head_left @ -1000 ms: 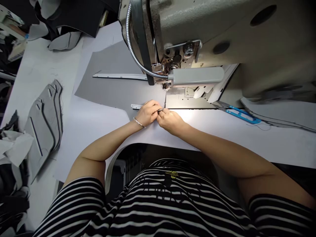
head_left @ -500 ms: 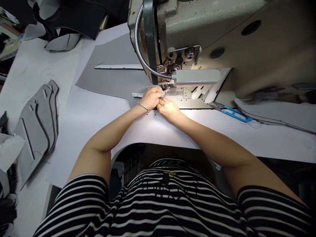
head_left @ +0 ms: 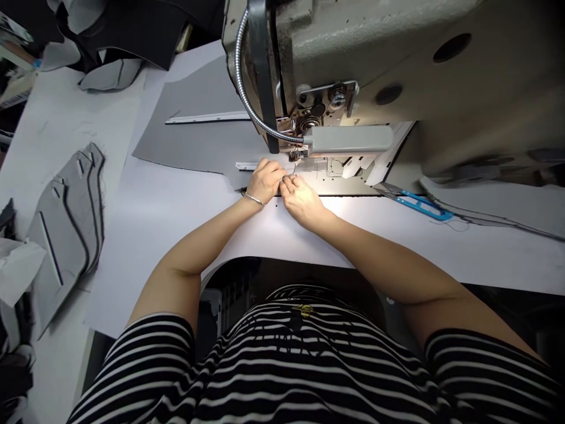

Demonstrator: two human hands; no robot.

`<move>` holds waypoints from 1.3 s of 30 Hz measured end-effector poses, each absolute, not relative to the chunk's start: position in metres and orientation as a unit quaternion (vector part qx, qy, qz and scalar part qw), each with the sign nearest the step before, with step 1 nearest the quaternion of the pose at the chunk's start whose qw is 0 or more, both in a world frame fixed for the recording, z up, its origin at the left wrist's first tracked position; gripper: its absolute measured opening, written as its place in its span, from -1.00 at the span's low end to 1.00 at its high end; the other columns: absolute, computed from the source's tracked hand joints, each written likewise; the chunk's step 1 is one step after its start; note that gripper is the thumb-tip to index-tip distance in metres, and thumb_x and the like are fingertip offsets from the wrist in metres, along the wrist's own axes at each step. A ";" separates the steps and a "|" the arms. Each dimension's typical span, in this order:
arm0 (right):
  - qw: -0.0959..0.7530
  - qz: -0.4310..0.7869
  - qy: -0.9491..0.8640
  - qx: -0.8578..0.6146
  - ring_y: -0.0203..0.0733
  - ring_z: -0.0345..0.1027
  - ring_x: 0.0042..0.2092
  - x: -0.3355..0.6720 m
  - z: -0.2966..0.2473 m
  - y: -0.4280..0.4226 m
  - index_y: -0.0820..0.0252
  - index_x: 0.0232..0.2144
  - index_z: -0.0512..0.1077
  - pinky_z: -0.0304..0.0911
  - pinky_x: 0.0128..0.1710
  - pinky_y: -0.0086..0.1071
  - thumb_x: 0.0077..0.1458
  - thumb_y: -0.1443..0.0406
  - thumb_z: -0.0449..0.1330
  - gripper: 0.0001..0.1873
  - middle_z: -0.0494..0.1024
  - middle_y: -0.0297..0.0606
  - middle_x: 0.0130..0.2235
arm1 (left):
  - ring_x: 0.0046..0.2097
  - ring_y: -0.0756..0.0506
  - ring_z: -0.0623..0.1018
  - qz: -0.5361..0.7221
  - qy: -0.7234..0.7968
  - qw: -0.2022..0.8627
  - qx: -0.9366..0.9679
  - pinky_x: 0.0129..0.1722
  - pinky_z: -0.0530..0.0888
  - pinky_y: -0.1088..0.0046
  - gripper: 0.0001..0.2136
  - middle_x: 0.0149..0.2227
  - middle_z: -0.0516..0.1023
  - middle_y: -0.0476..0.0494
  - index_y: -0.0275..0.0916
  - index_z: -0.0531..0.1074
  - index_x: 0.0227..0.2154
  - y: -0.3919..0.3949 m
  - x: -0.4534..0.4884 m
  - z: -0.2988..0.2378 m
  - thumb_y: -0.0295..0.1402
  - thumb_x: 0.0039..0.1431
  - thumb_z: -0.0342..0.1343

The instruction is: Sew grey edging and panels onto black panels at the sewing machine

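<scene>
Just in front of the needle area of a sewing machine (head_left: 293, 154), my two hands meet with their fingertips nearly touching. My left hand (head_left: 266, 181), with a bracelet at its wrist, is closed with its fingers bent over the near edge of a grey fabric panel (head_left: 198, 141). My right hand (head_left: 301, 200) is closed too, thumb and fingers pinched together beside the left fingertips. Whatever is between the fingers is hidden. The panel lies flat to the left of the needle and carries a long white strip (head_left: 207, 118) and a shorter white strip (head_left: 247, 166).
Blue-handled thread snips (head_left: 424, 206) lie right of the machine bed, near grey fabric pieces (head_left: 498, 203). A lamp (head_left: 351, 140) on a flexible metal neck lights the needle area. Stacked grey cut pieces (head_left: 66, 229) lie on the left table; dark fabric (head_left: 136, 29) is piled behind.
My left hand has shifted slightly left and down, and a small dark tip now shows by its wrist. My right hand stays almost in place, its fingers somewhat more bunched.
</scene>
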State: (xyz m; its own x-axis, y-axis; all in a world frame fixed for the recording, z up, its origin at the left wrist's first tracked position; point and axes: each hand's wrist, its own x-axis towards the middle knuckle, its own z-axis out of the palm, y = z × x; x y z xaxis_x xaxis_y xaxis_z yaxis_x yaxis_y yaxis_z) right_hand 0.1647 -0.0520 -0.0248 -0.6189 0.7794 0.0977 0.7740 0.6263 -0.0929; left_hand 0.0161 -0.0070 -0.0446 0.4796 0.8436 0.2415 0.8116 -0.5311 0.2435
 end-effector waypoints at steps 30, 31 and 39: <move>0.103 0.029 -0.906 -0.409 -0.02 0.27 0.16 0.175 -0.048 -0.045 0.48 -0.06 0.45 0.20 0.15 -0.18 0.24 0.45 -0.02 -0.68 0.44 0.08 0.09 | 0.06 -0.32 0.34 0.263 0.617 -0.031 0.741 0.01 0.31 0.06 -0.74 0.03 0.38 -0.39 -0.24 0.37 -0.10 0.017 -0.004 -0.063 -0.42 0.12 0.04; 0.106 0.029 -0.905 -0.410 -0.03 0.28 0.16 0.175 -0.049 -0.044 0.48 -0.06 0.45 0.21 0.14 -0.19 0.23 0.45 -0.01 -0.68 0.45 0.07 0.08 | 0.05 -0.30 0.35 0.254 0.624 -0.029 0.738 0.00 0.32 0.07 -0.74 0.02 0.40 -0.38 -0.23 0.37 -0.10 0.020 -0.005 -0.065 -0.45 0.13 0.01; 0.127 0.017 -0.891 -0.437 -0.06 0.34 0.07 0.172 -0.048 -0.041 0.42 -0.10 0.49 0.28 0.04 -0.21 0.23 0.43 -0.03 -0.67 0.52 0.03 0.00 | -0.10 -0.28 0.43 0.186 0.658 -0.008 0.729 -0.13 0.36 0.10 -0.76 -0.23 0.53 -0.40 -0.29 0.45 -0.37 0.050 -0.018 -0.053 -0.58 0.08 -0.13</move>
